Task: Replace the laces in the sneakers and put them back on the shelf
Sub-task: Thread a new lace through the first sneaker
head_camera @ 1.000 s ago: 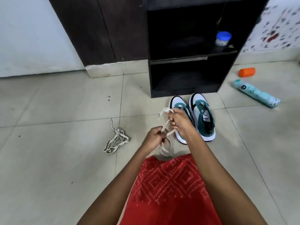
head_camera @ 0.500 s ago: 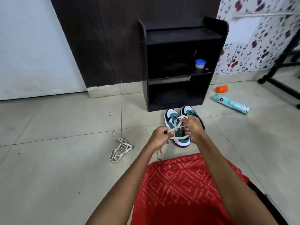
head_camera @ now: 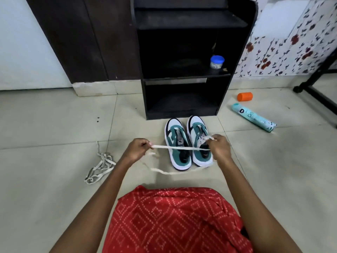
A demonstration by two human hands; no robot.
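Far left on the tiled floor [head_camera: 54, 179] we see a spare lace [head_camera: 99, 168] lying in a loose tangle, well apart from the shoes. Next comes the left hand [head_camera: 138, 149], its forearm reaching forward from the lower edge, knuckles up, thumb and curled fingers pinching one end of a flat white lace [head_camera: 180, 148]. That lace runs taut and nearly level across to the right hand, while a slack length sags down to the floor just before the heels. Behind the taut span the two sneakers [head_camera: 177, 143] stand side by side on the floor, toes touching the foot of the black shelf [head_camera: 189, 20]. The right hand [head_camera: 219, 149] hovers over the right sneaker's heel, fingers curled and pinching a bunched loop of the lace; we cannot tell whether it passes through any eyelet. A blue-lidded jar [head_camera: 217, 61] sits on the middle board. Further right lie an orange cylinder [head_camera: 244, 96] and a teal spray can [head_camera: 253, 117].
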